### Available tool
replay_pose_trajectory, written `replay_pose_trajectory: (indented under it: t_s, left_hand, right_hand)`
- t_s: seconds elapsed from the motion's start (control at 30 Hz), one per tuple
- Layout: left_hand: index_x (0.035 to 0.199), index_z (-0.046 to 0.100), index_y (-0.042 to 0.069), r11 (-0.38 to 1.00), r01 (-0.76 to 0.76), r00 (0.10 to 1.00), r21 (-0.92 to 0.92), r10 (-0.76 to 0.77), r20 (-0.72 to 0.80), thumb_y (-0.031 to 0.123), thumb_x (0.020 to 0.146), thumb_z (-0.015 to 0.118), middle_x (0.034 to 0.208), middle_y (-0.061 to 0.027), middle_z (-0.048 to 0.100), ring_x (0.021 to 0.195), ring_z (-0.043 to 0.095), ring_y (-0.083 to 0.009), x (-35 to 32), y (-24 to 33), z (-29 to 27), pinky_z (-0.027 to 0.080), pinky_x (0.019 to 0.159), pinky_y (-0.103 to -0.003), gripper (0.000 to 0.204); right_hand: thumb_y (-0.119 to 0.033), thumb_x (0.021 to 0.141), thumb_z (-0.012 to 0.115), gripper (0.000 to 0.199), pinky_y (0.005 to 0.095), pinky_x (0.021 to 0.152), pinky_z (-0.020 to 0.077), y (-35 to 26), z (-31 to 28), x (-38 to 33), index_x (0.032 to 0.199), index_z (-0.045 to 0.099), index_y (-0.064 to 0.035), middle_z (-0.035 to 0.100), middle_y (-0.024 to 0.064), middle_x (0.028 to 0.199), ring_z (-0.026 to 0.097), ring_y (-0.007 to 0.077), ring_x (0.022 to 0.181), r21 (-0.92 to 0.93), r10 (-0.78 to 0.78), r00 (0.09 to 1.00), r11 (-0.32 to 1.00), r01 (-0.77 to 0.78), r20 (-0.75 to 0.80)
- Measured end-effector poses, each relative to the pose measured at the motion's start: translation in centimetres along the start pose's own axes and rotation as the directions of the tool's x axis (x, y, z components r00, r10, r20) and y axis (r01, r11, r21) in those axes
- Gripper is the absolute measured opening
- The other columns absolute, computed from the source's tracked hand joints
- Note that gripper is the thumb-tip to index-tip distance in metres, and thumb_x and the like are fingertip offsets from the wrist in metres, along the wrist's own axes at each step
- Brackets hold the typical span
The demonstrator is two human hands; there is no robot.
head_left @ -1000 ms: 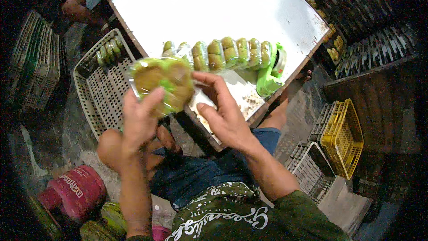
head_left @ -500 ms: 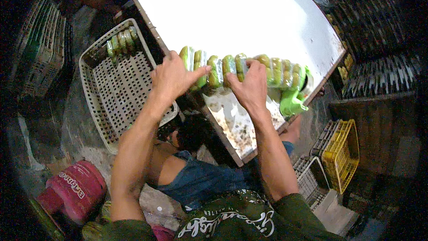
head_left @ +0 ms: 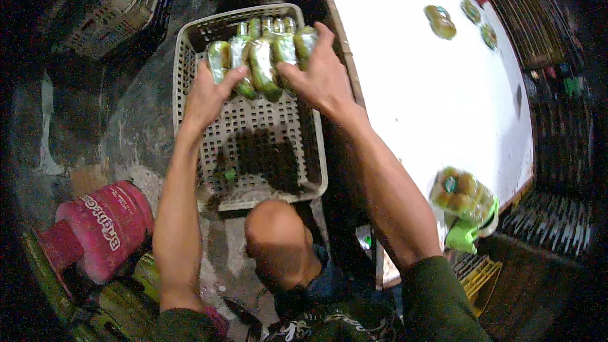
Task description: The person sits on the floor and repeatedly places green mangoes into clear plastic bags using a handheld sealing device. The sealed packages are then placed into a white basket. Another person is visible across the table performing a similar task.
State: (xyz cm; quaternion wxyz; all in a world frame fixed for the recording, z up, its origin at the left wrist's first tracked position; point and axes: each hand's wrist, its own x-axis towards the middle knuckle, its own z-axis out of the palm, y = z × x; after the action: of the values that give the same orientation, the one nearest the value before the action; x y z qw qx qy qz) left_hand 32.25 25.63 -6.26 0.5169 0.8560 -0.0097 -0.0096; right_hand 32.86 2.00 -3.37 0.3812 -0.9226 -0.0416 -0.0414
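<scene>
Just beside the white worktop, a pale crate sits beneath a row of wrapped green packs.
The row spans the crate's far half, though whether it touches the bottom I cannot tell; the right hand clasps its right end and the left hand its left, the grip holding the packs between them; more packs stand just beyond, a green tape dispenser rests at the worktop's near edge, and a green scrap lies on the crate's bottom.
</scene>
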Motion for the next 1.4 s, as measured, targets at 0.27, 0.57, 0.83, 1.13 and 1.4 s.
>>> replay_pose_trajectory:
  t_s: [0.27, 0.57, 0.83, 1.13, 1.4]
  left_hand:
    - [0.153, 0.024, 0.006, 0.909, 0.406, 0.914, -0.1, -0.404, 0.033, 0.088, 0.079, 0.031, 0.157, -0.0206, 0.024, 0.145, 0.023, -0.0371, 9.2, -18.5, 7.3, 0.022, 0.116, -0.055, 0.111]
    - [0.141, 0.047, -0.002, 0.885, 0.454, 0.885, 0.105, -0.462, 0.065, 0.081, 0.081, 0.048, 0.133, -0.0242, 0.055, 0.121, 0.055, -0.0339, 11.1, -20.6, 6.9, 0.041, 0.102, -0.046, 0.102]
    - [0.136, 0.05, -0.002, 0.98, 0.144, 0.974, 0.136, -0.165, 0.158, 0.069, 0.085, 0.056, 0.123, -0.0206, 0.061, 0.099, 0.066, -0.0263, 8.1, -4.6, 5.3, 0.051, 0.086, -0.039, 0.088]
    - [0.152, 0.021, 0.004, 0.49, -0.756, 0.65, 0.435, 0.476, 0.593, 0.051, 0.061, 0.085, 0.145, -0.0253, 0.041, 0.136, 0.039, -0.0388, -9.0, 17.9, 17.2, 0.026, 0.115, -0.054, 0.122]
    - [0.098, 0.061, -0.002, 0.782, -0.116, 0.638, -0.613, 0.531, 0.557, 0.049, 0.092, 0.061, 0.08, -0.011, 0.067, 0.077, 0.063, -0.0197, -22.1, 30.9, 28.4, 0.05, 0.069, -0.038, 0.051]
  right_hand:
    - [-0.027, 0.084, 0.071, 0.07, 0.0471, 0.101, 0.0432, 6.9, 11.7, 2.5, 0.135, 0.038, 0.0056, 0.054, 0.0301, 0.125, 0.053, 0.0444, 0.118, -0.028, -0.051, 0.998, 0.998, 0.052, 0.023]
    - [-0.014, 0.085, 0.071, 0.039, 0.04, 0.096, 0.0458, 6.7, -4.9, -8.4, 0.12, 0.058, -0.0021, 0.061, 0.0167, 0.117, 0.059, 0.0292, 0.11, 0.248, -0.065, 0.996, 0.966, 0.077, -0.058]
    - [-0.044, 0.085, 0.071, 0.059, 0.0529, 0.104, 0.0407, 25.6, -19.0, -3.9, 0.124, 0.056, -0.0019, 0.034, 0.0284, 0.146, 0.037, 0.0449, 0.134, -0.615, 0.245, 0.847, 0.597, -0.515, -0.472]
    - [-0.02, 0.091, 0.064, 0.019, 0.0368, 0.071, 0.051, 15.0, -19.9, -21.1, 0.093, 0.063, -0.0012, 0.064, 0.0111, 0.081, 0.064, 0.0232, 0.079, 0.007, 0.062, 0.958, 0.998, -0.062, -0.281]
    - [-0.013, 0.092, 0.062, 0.062, 0.0432, 0.111, 0.033, 6.2, -22.7, -38.8, 0.142, 0.028, -0.0014, 0.037, 0.017, 0.142, 0.034, 0.0299, 0.136, 0.367, 0.273, 0.594, 0.93, 0.04, -0.757]
